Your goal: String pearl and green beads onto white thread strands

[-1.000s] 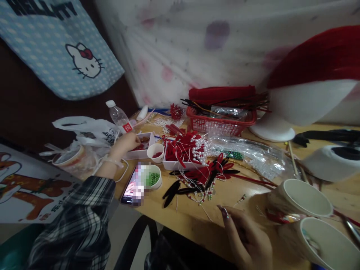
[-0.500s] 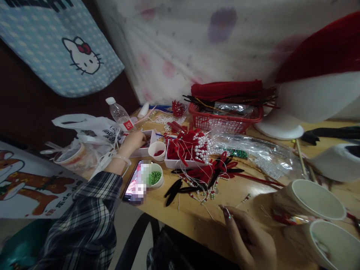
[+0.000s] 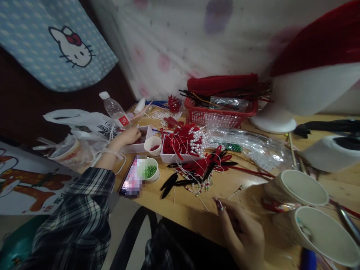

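Right hand [image 3: 242,228]: over the near side, thumb and fingertip drawn close together; whether they pinch anything cannot be told.
Wooden table [image 3: 182,210]: near edge slants from the phone [image 3: 131,178] toward the right hand; a strip of wood separates that hand from the black pieces [image 3: 168,183].
Paper cups [image 3: 306,189]: two, bounding the right side.
Left hand [image 3: 129,137]: fingers within the white box, their grip hidden.
White box [image 3: 136,149]: beside the red-bead cup [image 3: 153,152]; low-walled, rectangular, dark reddish contents partly covered.
Red basket [image 3: 219,118]: behind, farther right.
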Motion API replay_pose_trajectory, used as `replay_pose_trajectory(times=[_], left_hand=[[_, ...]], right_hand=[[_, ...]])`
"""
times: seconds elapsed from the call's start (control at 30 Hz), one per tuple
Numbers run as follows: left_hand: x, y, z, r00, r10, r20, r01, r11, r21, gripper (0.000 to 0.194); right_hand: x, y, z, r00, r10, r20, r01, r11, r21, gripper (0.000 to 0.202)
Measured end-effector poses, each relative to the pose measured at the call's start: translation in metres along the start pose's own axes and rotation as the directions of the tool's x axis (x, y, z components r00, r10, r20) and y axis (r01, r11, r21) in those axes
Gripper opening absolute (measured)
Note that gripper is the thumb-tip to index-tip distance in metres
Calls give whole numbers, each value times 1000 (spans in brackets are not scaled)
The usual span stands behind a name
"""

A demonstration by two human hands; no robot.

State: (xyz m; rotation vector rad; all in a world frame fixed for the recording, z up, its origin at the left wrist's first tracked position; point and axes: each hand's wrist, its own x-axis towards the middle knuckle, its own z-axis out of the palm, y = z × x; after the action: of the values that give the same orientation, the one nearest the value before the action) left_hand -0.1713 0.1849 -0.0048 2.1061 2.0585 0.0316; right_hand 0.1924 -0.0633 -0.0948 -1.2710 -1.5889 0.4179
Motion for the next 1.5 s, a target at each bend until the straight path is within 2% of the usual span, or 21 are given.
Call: replay_pose_trajectory(times=[0.2, 0.33, 0.4, 0.47, 0.53, 0.57, 0.6, 0.63, 0.7, 0.73, 0.8, 0.83, 0.87, 0.9, 1.0, 1.17, 1.3, 1.5], left_hand=[[-24, 7, -2, 982, -123, -143, 114, 991, -71, 31], [-50, 14, -13, 926, -176, -335, 124, 978, -171, 26], [-77, 24, -22, 861, -185, -473, 87, 971, -221, 28], [-114, 41, -24, 771, -186, -609, 17, 962, -272, 36], [-154, 69, -14, 667, -208, -715, -85, 933, -350, 38], [-172, 86, -4, 615, -270, -741, -228, 838, -495, 30], [-189, 105, 9, 624, -319, -713, -362, 691, -626, 25], [-203, 124, 25, 696, -335, -636, -445, 493, -747, 27], [-221, 163, 58, 782, -285, -554, -457, 342, -821, 44], [-225, 180, 73, 875, -288, -388, -358, 151, -921, 44], [-228, 209, 95, 967, -249, -57, -124, -260, -958, 47], [-227, 219, 101, 978, -174, 111, 24, -437, -899, 46], [-226, 226, 104, 965, -99, 241, 145, -564, -813, 47], [-225, 231, 105, 941, -35, 336, 235, -644, -728, 47], [-223, 234, 102, 896, 34, 442, 322, -734, -598, 47], [-225, 232, 106, 868, 109, 484, 402, -728, -555, 41], [-225, 234, 110, 873, 102, 477, 398, -715, -575, 43], [-223, 232, 106, 891, 44, 452, 376, -629, -681, 42]], right_hand=[[3, -5, 1, 1000, -15, -15, 16, 999, 28, 13], [5, -8, -1, 1000, -23, -21, 24, 999, 39, 12], [3, -7, -1, 1000, 6, -30, -4, 998, 55, 12], [0, -6, 0, 999, 34, -33, -31, 996, 78, 12], [-1, -5, 0, 998, 57, -34, -53, 994, 101, 11], [-1, -5, 0, 997, 67, -34, -62, 992, 112, 11], [-1, -6, 0, 997, 72, -35, -68, 990, 123, 11], [-1, -7, 0, 997, 74, -38, -68, 989, 132, 11], [1, -11, -2, 997, 57, -43, -50, 988, 146, 11], [1, -14, -4, 998, 39, -43, -32, 988, 153, 11], [3, -20, -7, 1000, -7, -23, 11, 986, 167, 11], [3, -24, -9, 1000, -27, 0, 27, 985, 172, 12], [4, -28, -10, 999, -44, 19, 40, 983, 180, 13], [5, -31, -12, 998, -55, 31, 48, 980, 191, 14], [9, -40, -13, 998, -51, 25, 43, 971, 237, 17], [14, -46, -13, 997, -59, 53, 41, 956, 291, 16], [13, -44, -14, 996, -18, 85, -7, 958, 287, 13], [14, -42, -14, 995, 13, 98, -42, 952, 303, 14]])
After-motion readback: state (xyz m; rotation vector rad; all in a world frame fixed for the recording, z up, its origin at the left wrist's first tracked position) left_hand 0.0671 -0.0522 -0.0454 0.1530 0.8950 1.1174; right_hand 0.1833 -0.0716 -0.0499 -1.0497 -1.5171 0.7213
